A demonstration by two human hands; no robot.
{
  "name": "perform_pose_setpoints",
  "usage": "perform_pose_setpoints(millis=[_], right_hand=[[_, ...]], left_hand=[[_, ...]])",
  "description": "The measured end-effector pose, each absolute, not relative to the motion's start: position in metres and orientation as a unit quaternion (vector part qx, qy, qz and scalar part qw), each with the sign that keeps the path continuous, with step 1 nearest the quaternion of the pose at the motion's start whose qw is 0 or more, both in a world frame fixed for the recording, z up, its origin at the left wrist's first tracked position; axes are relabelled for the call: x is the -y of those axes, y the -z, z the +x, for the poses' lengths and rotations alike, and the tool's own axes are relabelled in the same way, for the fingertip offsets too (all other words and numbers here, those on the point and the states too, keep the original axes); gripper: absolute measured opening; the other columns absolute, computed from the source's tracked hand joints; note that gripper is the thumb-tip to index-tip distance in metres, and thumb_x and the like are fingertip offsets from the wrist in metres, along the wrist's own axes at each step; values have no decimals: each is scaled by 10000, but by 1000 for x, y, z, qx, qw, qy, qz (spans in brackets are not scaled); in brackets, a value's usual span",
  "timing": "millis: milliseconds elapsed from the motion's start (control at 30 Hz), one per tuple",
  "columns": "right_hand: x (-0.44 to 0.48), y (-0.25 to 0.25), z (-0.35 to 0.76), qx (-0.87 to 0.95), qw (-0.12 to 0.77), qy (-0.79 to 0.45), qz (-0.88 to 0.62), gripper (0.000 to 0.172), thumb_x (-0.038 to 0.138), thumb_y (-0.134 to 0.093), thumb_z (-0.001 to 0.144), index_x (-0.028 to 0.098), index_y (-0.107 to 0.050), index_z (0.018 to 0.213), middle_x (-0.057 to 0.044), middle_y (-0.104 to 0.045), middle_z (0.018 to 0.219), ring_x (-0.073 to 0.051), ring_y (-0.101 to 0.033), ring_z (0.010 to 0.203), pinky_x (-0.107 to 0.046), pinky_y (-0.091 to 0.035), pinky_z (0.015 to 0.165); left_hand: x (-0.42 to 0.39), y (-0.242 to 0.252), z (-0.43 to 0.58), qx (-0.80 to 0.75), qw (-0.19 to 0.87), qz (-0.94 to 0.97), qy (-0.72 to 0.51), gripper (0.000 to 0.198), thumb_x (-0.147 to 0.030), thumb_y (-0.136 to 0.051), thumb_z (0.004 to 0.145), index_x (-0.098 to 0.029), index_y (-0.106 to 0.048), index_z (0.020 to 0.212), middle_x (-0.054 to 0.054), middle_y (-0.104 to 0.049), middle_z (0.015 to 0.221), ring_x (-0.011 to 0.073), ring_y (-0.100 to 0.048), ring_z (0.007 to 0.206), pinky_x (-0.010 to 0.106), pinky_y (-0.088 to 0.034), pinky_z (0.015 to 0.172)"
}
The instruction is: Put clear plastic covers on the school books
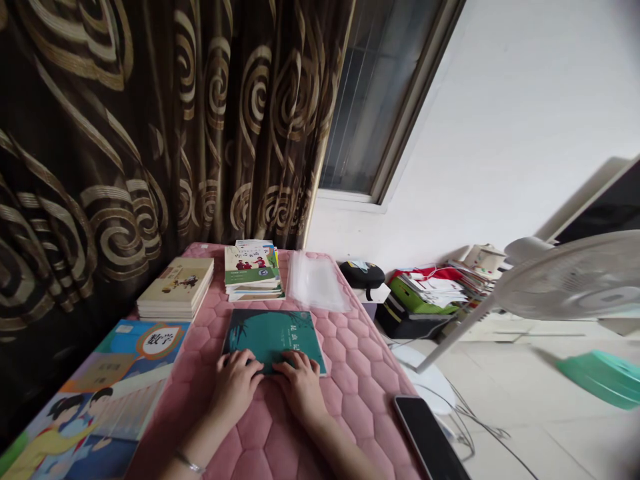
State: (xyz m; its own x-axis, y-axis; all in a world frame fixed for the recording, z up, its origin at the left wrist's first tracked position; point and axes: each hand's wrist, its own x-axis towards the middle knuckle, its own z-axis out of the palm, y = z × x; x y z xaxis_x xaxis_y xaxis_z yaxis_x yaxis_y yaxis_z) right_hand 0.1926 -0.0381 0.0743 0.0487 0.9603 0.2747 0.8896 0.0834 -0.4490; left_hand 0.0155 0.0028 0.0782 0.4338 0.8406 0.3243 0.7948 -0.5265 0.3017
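Laid flat on the near edge of the teal book (273, 337): left hand (235, 381), then right hand (301, 383), palms down, fingers spread, side by side and nearly touching, gripping nothing. Closed, cover up, resting in the middle of the pink quilted cover (350, 380), straight ahead of the body.

Judged from the pose, a steadying or flattening press. Best done with even weight through both palms, since soft padding underneath invites a skid. Better to keep the fingertips short of the printed title than to creep further up the cover. Worth keeping both wrists low and the thin bracelet (189, 461) off the padding's seams.

Far left of the teal book: a large maths textbook (100, 393), flat, near but not touching. Behind and left of the teal book: a neat stack of beige books (176, 288). Directly behind: a second stack topped by a green-and-white cover (253, 270), just apart. Behind and right: a sheaf of clear plastic sleeves (317, 280). Right of the teal book and nearer the body: a dark phone (430, 437), face up at the cover's edge, close to the right forearm and easy to knock. Well to the right, beyond the table: a black pouch (363, 273), a heap of papers (430, 290), a white fan (570, 277). Behind and left of everything: a dark swirled curtain (125, 133). Nothing lying on top of the teal book itself.
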Motion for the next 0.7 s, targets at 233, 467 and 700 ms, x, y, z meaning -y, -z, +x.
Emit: perform_pose_setpoints(millis=[233, 467, 700], right_hand=[[55, -76, 251, 649, 251, -67, -715, 202, 256, -589, 905, 336, -757, 983, -29, -661, 1258, -246, -540, 1214, -426, -361, 1001], [56, -62, 289, 668, 284, -129, -676, 287, 275, -496, 911, 327, -762, 1005, -44, -661, 1277, -247, -571, 1205, -468, -407, 1010], [55, -53, 298, 665, 337, -181, -642, 346, 381, -445, 927, 300, -772, 1006, -66, -673, 1259, -266, -586, 1196, -507, -445, 1015]], left_hand=[[-15, -78, -37, -549, 21, 802, -233, 154, -226, -662, 816, -306, -774, 886, 30, -685, 1061, 228, -630, 978, 367, -429, 828], [-24, -70, -69, -509, 104, 813, -262, 222, -303, -600, 848, -346, -776, 976, 12, -730, 926, 194, -643, 916, 320, -467, 854], [-27, -70, -71, -501, 148, 810, -265, 264, -276, -556, 856, -343, -776, 986, 9, -735, 915, 191, -641, 912, 309, -468, 841]])
